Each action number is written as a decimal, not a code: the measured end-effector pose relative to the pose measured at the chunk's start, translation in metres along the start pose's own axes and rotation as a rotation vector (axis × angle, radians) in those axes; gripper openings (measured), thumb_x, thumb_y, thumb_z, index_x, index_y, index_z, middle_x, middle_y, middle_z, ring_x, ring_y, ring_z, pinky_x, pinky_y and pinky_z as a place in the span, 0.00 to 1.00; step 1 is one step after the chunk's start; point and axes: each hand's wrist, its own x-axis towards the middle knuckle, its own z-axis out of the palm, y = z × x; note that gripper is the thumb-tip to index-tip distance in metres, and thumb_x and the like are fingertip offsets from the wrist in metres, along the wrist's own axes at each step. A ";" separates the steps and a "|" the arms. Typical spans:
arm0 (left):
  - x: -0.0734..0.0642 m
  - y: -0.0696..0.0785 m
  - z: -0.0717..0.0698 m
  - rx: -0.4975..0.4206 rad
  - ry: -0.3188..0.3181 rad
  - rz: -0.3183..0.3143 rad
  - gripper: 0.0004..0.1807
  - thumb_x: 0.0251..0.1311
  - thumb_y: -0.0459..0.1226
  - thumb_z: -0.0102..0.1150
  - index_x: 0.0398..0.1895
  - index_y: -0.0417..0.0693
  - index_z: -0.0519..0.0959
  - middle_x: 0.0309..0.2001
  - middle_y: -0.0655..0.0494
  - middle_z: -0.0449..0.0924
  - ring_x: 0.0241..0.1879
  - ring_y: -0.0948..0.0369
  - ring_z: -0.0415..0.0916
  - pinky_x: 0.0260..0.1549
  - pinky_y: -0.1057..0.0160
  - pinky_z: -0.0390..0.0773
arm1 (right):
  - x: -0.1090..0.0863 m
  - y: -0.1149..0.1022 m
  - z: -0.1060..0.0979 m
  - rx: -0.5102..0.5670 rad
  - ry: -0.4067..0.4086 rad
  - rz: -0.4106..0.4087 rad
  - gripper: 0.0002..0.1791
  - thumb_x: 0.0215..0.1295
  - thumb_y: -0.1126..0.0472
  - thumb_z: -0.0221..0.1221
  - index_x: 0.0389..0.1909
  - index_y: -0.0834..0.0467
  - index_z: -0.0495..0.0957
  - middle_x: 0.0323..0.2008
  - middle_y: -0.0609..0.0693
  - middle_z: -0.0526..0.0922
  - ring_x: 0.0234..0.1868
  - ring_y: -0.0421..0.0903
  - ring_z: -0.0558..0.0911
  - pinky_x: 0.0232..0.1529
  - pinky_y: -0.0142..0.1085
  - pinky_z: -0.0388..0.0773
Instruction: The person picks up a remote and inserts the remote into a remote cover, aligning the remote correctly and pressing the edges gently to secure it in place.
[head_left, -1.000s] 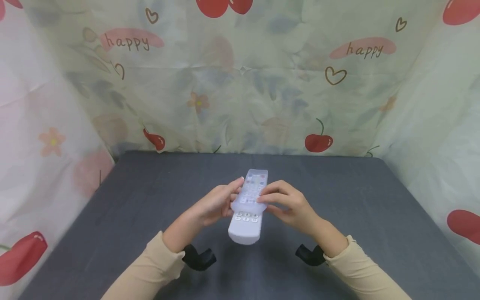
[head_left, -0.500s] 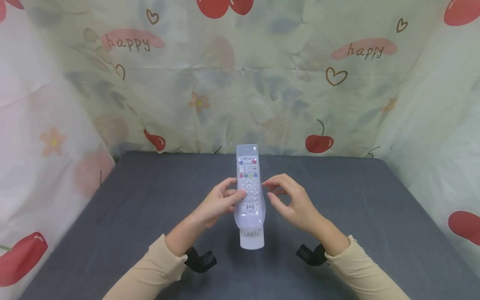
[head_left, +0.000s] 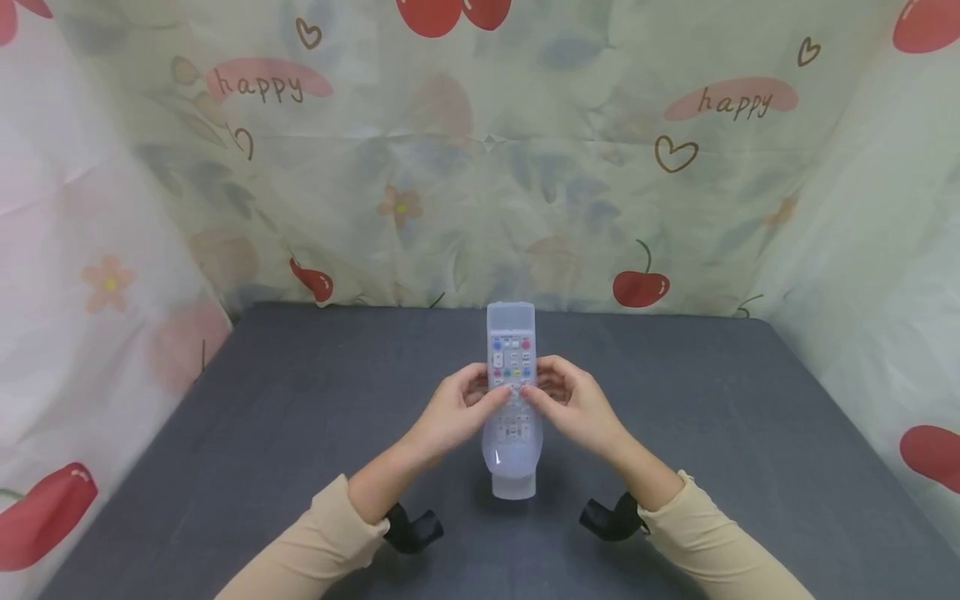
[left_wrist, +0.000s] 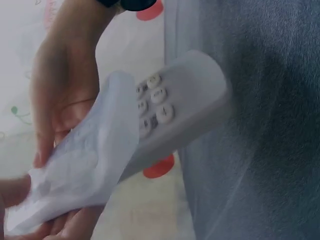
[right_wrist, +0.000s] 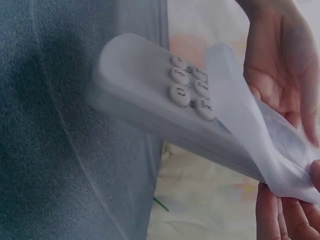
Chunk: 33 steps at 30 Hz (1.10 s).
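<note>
Fingers (head_left: 491, 402) | clamped on sleeved remote (head_left: 513, 421) | remote between left hand (head_left: 453, 412) and right hand (head_left: 585, 408)

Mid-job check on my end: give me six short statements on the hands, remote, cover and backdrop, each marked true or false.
1. The left grip and right grip both hold the cover, with the remote partly inside. True.
2. The cover hides the remote completely. False: one end sticks out.
3. Round buttons show on the remote's bare end. True.
4. The remote lies flat, unsupported by either grip. False: it is held up above the table.
5. The cover is solid black. False: it is cloudy and see-through.
6. A red cherry is printed on the back cloth. True.
</note>
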 end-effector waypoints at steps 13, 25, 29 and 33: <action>0.000 -0.001 0.005 -0.020 0.086 0.049 0.16 0.63 0.32 0.53 0.53 0.32 0.73 0.46 0.36 0.80 0.45 0.47 0.81 0.41 0.57 0.81 | 0.008 -0.016 -0.015 0.073 0.038 0.092 0.17 0.68 0.61 0.52 0.53 0.69 0.74 0.45 0.66 0.80 0.37 0.46 0.83 0.38 0.33 0.82; -0.004 -0.001 0.008 -0.018 0.132 0.054 0.16 0.62 0.31 0.55 0.52 0.33 0.75 0.42 0.37 0.81 0.40 0.50 0.83 0.37 0.58 0.82 | 0.009 -0.024 -0.015 -0.242 0.130 -0.056 0.06 0.64 0.66 0.56 0.31 0.62 0.80 0.27 0.54 0.82 0.25 0.44 0.79 0.30 0.28 0.77; -0.007 0.002 0.009 -0.042 0.181 0.053 0.15 0.61 0.30 0.56 0.51 0.34 0.77 0.41 0.37 0.82 0.39 0.50 0.83 0.36 0.58 0.82 | 0.003 -0.024 -0.010 -0.363 0.176 -0.162 0.04 0.60 0.68 0.56 0.27 0.61 0.77 0.23 0.51 0.79 0.24 0.39 0.73 0.27 0.29 0.75; -0.009 0.005 0.010 -0.057 0.218 0.050 0.15 0.60 0.30 0.56 0.50 0.34 0.78 0.42 0.37 0.82 0.39 0.51 0.83 0.36 0.57 0.82 | -0.001 -0.025 -0.008 -0.482 0.192 -0.250 0.04 0.59 0.68 0.57 0.26 0.60 0.74 0.23 0.49 0.76 0.24 0.39 0.73 0.28 0.31 0.76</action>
